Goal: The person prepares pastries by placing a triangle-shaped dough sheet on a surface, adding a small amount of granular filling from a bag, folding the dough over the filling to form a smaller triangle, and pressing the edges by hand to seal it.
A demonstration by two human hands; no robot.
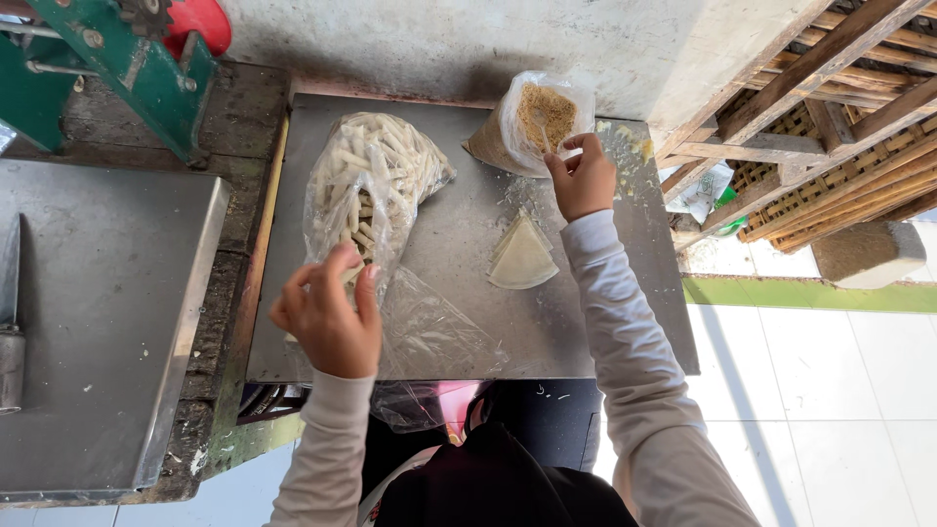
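Left hand (327,312) nearest, fingers curled, pinching open edge of stick bag (371,185). Right hand (583,179) ahead, gripping spoon in crumb bag (535,119). Wrappers (522,256) between hands. Best scoop small, level.

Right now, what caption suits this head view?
Left hand at bag of pale sticks; right hand at crumb bag.
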